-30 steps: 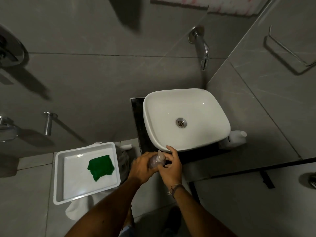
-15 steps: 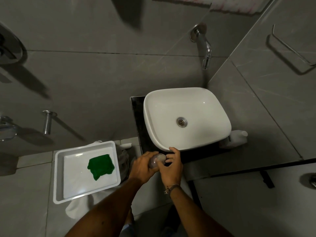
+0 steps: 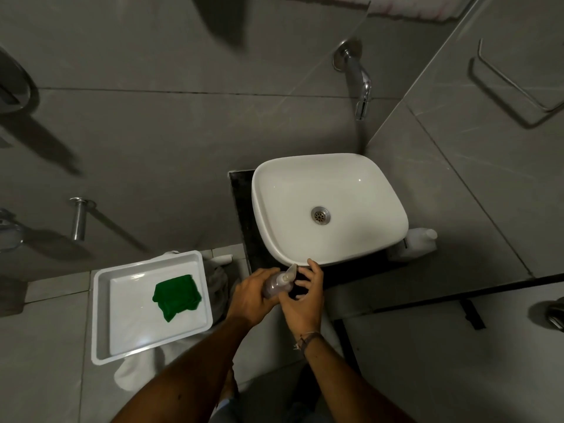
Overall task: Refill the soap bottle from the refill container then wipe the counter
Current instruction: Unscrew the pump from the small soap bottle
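A small clear soap bottle (image 3: 276, 284) with a pale pump top sits in my left hand (image 3: 251, 296), just in front of the white basin's near rim. My right hand (image 3: 305, 296) is beside the pump with the fingers spread, fingertips near the top; whether it touches is unclear. A white refill container (image 3: 419, 239) stands on the dark counter (image 3: 241, 209) right of the basin, partly hidden by it. A green cloth (image 3: 177, 294) lies in a white tray (image 3: 103, 319) at the lower left.
The white basin (image 3: 328, 206) fills most of the counter, with a chrome wall spout (image 3: 360, 83) above it. Grey tiled walls close in behind and at the right. The tray rests on something draped in white cloth (image 3: 137, 372).
The bottle's pump top, covered by my hands half a second ago, now shows again. My right fingers have spread apart. Both hands stay in front of the basin.
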`<state>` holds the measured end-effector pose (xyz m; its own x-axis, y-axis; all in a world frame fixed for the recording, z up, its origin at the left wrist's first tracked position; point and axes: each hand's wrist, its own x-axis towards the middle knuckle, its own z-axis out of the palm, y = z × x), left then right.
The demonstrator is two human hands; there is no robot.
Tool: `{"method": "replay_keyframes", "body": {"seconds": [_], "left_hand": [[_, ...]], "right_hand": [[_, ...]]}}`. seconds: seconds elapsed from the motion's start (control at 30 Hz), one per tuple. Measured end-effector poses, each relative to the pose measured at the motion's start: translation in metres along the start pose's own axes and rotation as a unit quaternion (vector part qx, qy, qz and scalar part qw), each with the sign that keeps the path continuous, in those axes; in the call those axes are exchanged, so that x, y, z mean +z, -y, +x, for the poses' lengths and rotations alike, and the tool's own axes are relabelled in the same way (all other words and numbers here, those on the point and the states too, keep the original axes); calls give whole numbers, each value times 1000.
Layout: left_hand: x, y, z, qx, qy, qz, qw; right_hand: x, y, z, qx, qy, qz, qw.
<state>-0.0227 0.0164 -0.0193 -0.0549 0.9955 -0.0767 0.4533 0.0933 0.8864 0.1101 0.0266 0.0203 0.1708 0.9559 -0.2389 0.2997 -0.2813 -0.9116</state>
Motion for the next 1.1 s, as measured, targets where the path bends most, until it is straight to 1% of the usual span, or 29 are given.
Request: {"method": "replay_keyframes", "body": {"seconds": [0.1, 0.23, 0.4, 0.47, 0.53, 0.57, 0.63, 0.67, 0.73, 0.83, 0.9, 0.93, 1.0, 1.03, 1.1], "left_hand": [[1, 0, 0, -1, -4, -3, 1000], [1, 1, 0, 11, -5, 0, 1000], [2, 1, 0, 15, -7, 6, 1000], [3, 3, 1, 17, -10, 1, 1000], [4, 5, 1, 12, -7, 1, 1000], [4, 5, 1, 9, -6, 5, 1000], [4, 7, 2, 3, -7, 15, 1000], [4, 8, 3, 1, -9, 17, 1000], [5, 9, 3, -4, -14, 17, 1000], [6, 8, 1, -12, -19, 15, 1000], [7, 8, 1, -12, -20, 14, 1000], [8, 7, 2, -14, -19, 14, 1000], [8, 8, 3, -18, -15, 19, 1000], [8, 8, 3, -19, -14, 21, 999], [9, 8, 3, -18, -13, 22, 1000]], "right_hand": [[6, 3, 0, 10, -26, 10, 1000], [9, 5, -4, 10, -15, 32, 999], [11, 14, -6, 5, -60, 31, 998], [8, 17, -4, 1, -60, 44, 997], [-3, 22, -4, 2, -60, 76, 995], [-11, 26, -3, -5, -73, 89, 993], [-32, 34, 2, -24, -124, 119, 985], [-45, 36, 7, -24, -148, 152, 977], [-71, 35, 20, -10, -169, 216, 962], [-101, 19, 41, 43, -209, 207, 955], [-108, 7, 53, 121, -231, 192, 946], [-109, 1, 60, 162, -220, 208, 939], [-106, -5, 72, 251, -157, 255, 920], [-103, -8, 78, 286, -124, 262, 913], [-95, -12, 86, 330, -85, 257, 904]]}}
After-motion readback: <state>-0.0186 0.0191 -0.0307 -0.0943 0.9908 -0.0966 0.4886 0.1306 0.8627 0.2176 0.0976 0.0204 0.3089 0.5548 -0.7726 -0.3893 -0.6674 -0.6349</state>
